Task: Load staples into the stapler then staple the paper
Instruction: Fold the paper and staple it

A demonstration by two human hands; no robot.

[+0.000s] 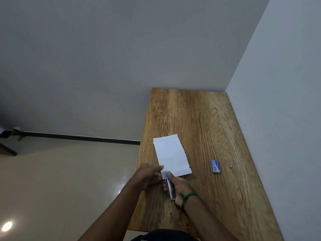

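Looking down from the head view, the right hand (179,188) curls its grip round a small blue-and-silver stapler (169,187) whose nose meets the near corner of a white paper sheet (172,154) on the brown wooden worktop (199,119); the left hand (149,176) has its grip pinching that corner. A blue staple box (215,166) lies to the right.

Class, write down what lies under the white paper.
The paper lies on the wooden table. At its near corner the left hand holds it, and the stapler, gripped by the right hand, meets it. Whether the stapler's base sits under the corner cannot be seen.
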